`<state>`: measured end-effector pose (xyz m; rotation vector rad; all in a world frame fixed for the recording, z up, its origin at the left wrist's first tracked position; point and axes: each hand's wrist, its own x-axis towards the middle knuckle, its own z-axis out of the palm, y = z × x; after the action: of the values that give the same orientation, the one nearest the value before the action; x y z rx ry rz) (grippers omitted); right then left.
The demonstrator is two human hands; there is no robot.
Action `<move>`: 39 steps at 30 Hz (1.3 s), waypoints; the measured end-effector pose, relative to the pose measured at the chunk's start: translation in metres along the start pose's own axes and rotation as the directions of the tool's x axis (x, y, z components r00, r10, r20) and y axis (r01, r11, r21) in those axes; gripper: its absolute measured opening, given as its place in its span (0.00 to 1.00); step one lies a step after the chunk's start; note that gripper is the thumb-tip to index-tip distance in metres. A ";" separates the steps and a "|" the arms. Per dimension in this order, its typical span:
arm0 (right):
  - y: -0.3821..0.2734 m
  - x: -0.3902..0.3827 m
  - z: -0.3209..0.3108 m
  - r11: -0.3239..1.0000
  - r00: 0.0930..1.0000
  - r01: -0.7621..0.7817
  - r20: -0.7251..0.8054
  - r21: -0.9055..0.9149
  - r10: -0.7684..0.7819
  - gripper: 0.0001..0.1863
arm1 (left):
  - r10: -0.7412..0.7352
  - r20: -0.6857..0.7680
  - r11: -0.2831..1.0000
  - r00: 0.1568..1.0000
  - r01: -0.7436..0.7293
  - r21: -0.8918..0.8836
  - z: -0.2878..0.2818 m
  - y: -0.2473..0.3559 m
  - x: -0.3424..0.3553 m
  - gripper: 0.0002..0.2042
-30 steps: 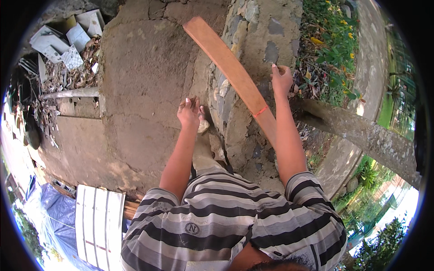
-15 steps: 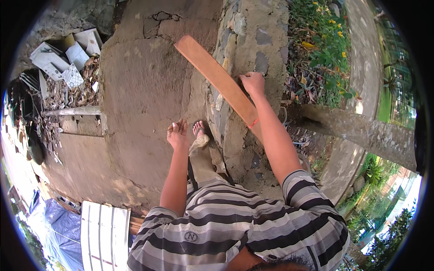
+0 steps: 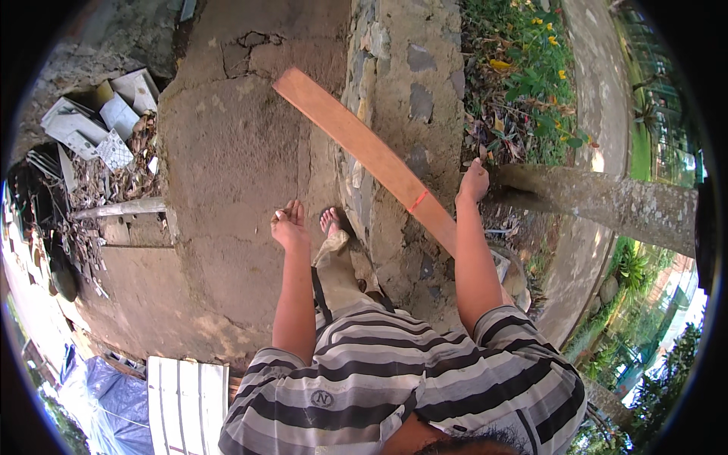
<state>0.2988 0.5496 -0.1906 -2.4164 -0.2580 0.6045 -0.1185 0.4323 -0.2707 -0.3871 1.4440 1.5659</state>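
A long reddish-brown wooden board point(image 3: 356, 140) lies slantwise across the low stone wall point(image 3: 421, 45), its far end jutting over the paving. A thin red band point(image 3: 417, 201) crosses it near its close end, which my right forearm partly covers. My right hand point(image 3: 474, 182) is beyond the wall's right edge, beside the leaf litter, fingers pinched; what they hold is too small to name. To the left of the wall, above the paving, my left hand point(image 3: 290, 226) is turned palm up with half-curled fingers. A small brown patch shows at its thumb, not clear enough to name.
A rough post or trunk point(image 3: 599, 201) extends rightward from near my right hand. Yellow-flowered plants point(image 3: 542, 76) grow beyond the wall. Broken tiles point(image 3: 114, 114) are heaped at the far left. My sandalled foot point(image 3: 331, 220) is on the paving point(image 3: 227, 152) beside the wall.
My right hand has moved right, from beside the board to beyond the wall's edge. My left hand has shifted slightly and its fingers have loosened. The board still lies on the wall.
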 end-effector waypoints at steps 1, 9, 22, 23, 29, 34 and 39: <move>-0.005 0.015 0.001 0.985 0.988 -0.125 0.109 0.118 0.113 0.28 | -0.003 -0.020 1.000 1.000 0.003 0.004 0.003 0.002 -0.001 0.09; -0.101 0.058 0.062 0.991 0.944 0.126 0.303 0.042 -0.132 0.25 | -0.019 -0.035 1.000 0.999 0.019 0.008 0.007 0.007 -0.008 0.09; -0.182 0.046 0.156 0.992 0.992 0.108 -0.061 -0.064 -0.112 0.20 | -0.130 -0.035 0.977 0.991 0.122 -0.172 -0.009 -0.003 -0.015 0.15; -0.182 0.052 0.152 0.981 0.987 0.157 0.043 -0.114 -0.153 0.20 | -0.138 -0.042 0.976 0.989 0.129 -0.173 -0.010 -0.003 -0.015 0.15; -0.186 0.075 0.144 0.949 0.967 0.242 0.129 -0.202 -0.220 0.16 | -0.172 -0.057 0.976 0.983 0.162 -0.148 -0.012 -0.008 -0.012 0.15; -0.205 0.055 0.154 0.791 0.865 0.502 0.199 -0.350 -0.461 0.19 | -0.177 -0.025 0.969 0.984 0.170 -0.180 -0.017 -0.012 -0.005 0.15; -0.228 0.040 0.187 0.726 0.858 0.504 0.366 -0.467 -0.360 0.25 | -0.148 -0.023 0.973 0.989 0.141 -0.181 -0.017 -0.012 -0.002 0.17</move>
<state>0.2358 0.8405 -0.1942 -2.6549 -1.2356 0.6779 -0.1141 0.4141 -0.2803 -0.6162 1.2754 1.5813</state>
